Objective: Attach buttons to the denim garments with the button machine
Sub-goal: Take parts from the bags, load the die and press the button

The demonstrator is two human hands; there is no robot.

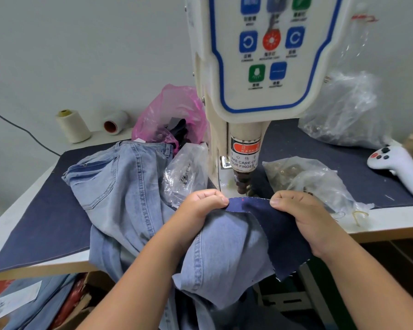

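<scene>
Denim patch (270, 225), dark blue, is stretched between both hands just in front of the button machine (253, 67), its far edge lying below the machine's head (244, 179). A small red light dot shows on the patch near that edge. The left hand (200, 206) pinches the patch's left corner, its grip narrow, thumb on top and fingers curled under. The right hand (303, 213) pinches the right corner in the same way. Under the patch, light blue jeans (129, 186) spread over the surface (45, 222) to the left and hang off its near edge. Clear bags (186, 172) of metal parts lie on either side of the head. A pink bag (172, 113) sits behind the jeans, two thread spools (73, 126) stand further left, and a white controller (401, 165) lies at the far right.
</scene>
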